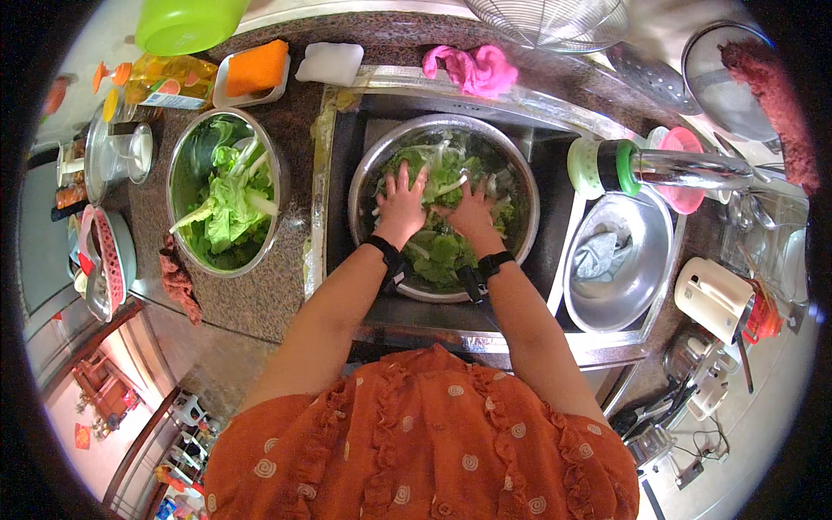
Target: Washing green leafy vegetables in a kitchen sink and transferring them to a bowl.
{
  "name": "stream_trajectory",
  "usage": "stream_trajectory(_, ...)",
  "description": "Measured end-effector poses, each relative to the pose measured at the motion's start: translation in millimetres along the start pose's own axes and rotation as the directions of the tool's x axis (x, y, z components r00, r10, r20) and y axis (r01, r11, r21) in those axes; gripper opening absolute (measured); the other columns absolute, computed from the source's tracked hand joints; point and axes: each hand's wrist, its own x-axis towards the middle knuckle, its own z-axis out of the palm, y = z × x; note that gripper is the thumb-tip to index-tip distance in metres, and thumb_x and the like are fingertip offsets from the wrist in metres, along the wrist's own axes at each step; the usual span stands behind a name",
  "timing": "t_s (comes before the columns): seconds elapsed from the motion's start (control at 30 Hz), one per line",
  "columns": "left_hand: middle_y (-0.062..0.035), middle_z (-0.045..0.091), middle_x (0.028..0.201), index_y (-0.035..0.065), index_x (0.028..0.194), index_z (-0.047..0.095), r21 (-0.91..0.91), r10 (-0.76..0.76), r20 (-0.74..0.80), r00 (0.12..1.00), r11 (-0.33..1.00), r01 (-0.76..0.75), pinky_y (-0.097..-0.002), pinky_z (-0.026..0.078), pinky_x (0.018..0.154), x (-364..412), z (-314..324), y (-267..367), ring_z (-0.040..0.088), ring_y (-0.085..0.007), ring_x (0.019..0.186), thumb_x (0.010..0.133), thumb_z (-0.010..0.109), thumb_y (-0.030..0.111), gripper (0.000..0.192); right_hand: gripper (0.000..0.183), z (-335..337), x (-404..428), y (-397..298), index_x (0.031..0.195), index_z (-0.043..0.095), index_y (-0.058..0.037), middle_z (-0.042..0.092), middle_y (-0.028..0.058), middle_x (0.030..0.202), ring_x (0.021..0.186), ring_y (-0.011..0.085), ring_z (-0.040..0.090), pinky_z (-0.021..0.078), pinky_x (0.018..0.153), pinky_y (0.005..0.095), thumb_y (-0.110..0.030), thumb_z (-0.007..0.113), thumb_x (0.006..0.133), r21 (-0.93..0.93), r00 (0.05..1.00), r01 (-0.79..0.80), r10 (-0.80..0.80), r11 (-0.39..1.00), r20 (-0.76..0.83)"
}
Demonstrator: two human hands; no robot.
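Note:
Both hands are in a large steel bowl (533, 214) that stands in the sink basin (344, 149). Leafy greens (445, 257) with pale stalks fill it, apparently in water. My left hand (400, 205) lies on the greens with its fingers spread, and no leaf shows in its grip. To its right, my right hand (473, 211) presses among the leaves with its fingers apart and their tips partly hidden. Each wrist wears a black strap. On the counter at left, a second steel bowl (175, 214) holds more lettuce leaves (234, 195).
A faucet (689, 170) with a green-and-white head reaches in from the right, above a steel basin (624, 299) holding a grey cloth (597, 255). Behind the sink lie a pink cloth (474, 70) and an orange sponge (257, 68). A dish soap bottle (172, 79) is at back left, a cream kettle (712, 296) at right.

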Motion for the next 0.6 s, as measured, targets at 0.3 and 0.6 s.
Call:
stream_trajectory(0.3, -0.0218, 0.055, 0.123, 0.0037, 0.147, 0.03, -0.351, 0.018, 0.082, 0.996, 0.936, 0.012, -0.0419, 0.053, 0.075, 29.4, 35.1, -53.0, 0.062, -0.03, 0.092, 0.09, 0.063, 0.014, 0.066, 0.073, 1.3, 10.5, 23.1, 0.151, 0.028, -0.0261, 0.027, 0.0118, 0.155, 0.125, 0.035, 0.047, 0.0492, 0.092, 0.0468, -0.018, 0.065, 0.088, -0.012, 0.997, 0.064, -0.064, 0.998, -0.047)
stream_trajectory(0.6, -0.0149, 0.06, 0.118, 0.0013, 0.137, 0.04, -0.918, 0.032, 0.041, 0.999, 0.395, 0.025, -0.0379, 0.047, 0.092, -55.3, -12.7, -15.3, 0.059, -0.0245, 0.105, 0.087, 0.071, 0.037, 0.069, 0.066, -16.1, -61.8, 8.5, 0.144, 0.041, -0.0094, 0.055, 0.0149, 0.135, 0.102, 0.0283, 0.064, 0.0515, 0.082, 0.0363, -0.024, 0.07, 0.086, 0.527, 0.988, 0.155, -0.131, 0.836, -0.083)
